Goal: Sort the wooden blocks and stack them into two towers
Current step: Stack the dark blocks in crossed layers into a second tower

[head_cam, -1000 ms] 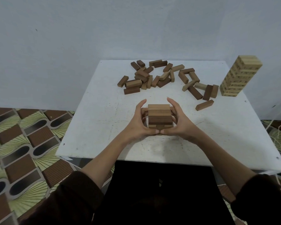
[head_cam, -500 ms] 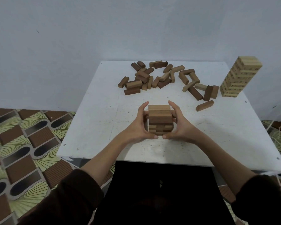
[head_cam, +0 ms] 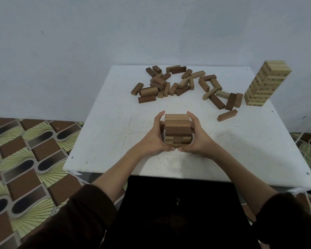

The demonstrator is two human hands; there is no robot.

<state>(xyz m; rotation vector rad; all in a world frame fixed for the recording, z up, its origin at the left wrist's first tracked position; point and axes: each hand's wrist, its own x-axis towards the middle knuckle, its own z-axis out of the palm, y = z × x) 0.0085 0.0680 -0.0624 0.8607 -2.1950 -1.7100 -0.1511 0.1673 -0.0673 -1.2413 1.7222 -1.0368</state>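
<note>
left hand (head_cam: 154,139) + right hand (head_cam: 197,139): still cupped round dark tower (head_cam: 177,130) | thumbs closer than before | loose blocks (head_cam: 169,83) unmoved

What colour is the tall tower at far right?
The tall tower is pale, light wood; head view.

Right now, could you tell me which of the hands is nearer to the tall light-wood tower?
Right. The right hand cups the right side of the short stack, toward the light-wood tower; the left hand cups its left side, farther off.
</note>
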